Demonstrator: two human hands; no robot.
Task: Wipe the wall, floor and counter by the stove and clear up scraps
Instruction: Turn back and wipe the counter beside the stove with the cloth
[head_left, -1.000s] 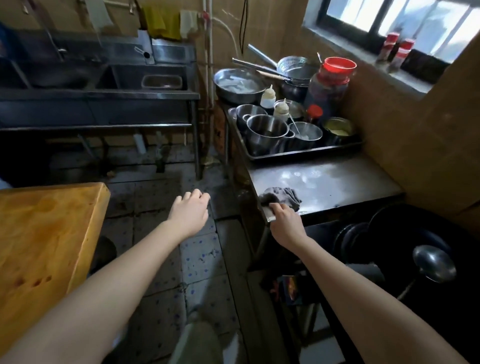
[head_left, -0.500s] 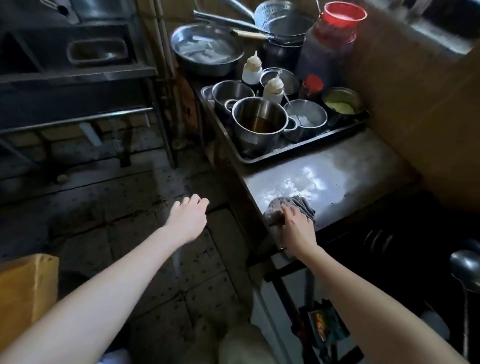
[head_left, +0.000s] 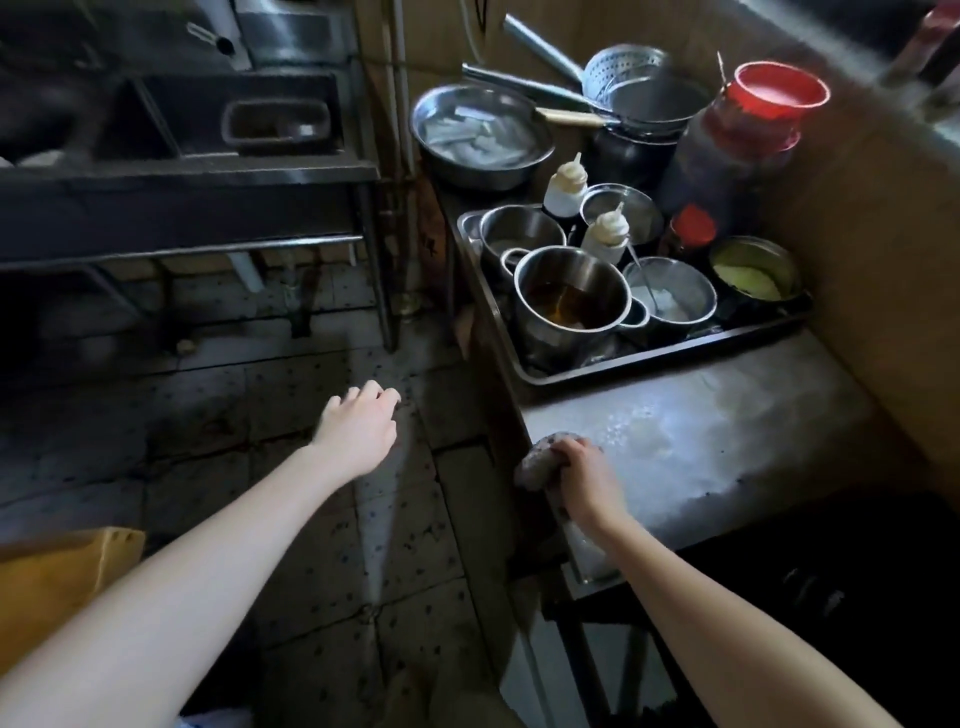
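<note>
right hand (head_left: 584, 475): fingers curled over a bunched cloth (head_left: 535, 460), clamping it to the front left corner of the counter (head_left: 727, 457), probably to drag residue off the lip.
left hand (head_left: 358, 428): out over the floor (head_left: 311, 545), fingers loosely bent and gripping nothing, seemingly held clear for balance.
cloth: grey, nubbly and wadded into a lump, overhanging the counter's edge under the palm.
counter: flat brushed steel, a pale wet-looking film across the middle and dark specks along the near edge; the wiping looks part done.
tray (head_left: 675, 361): shallow, dark and rectangular, just beyond the wiped patch, which leaves the front free for the cloth.
pot (head_left: 569, 301): round polished steel, holding amber liquid, standing in the tray among bowls and two white squeeze bottles.
wall (head_left: 857, 249): tan and matte, rising from the counter's right side, well apart from the cloth.
floor: speckled tiles, dull with grime, dark cracked joints.
</note>
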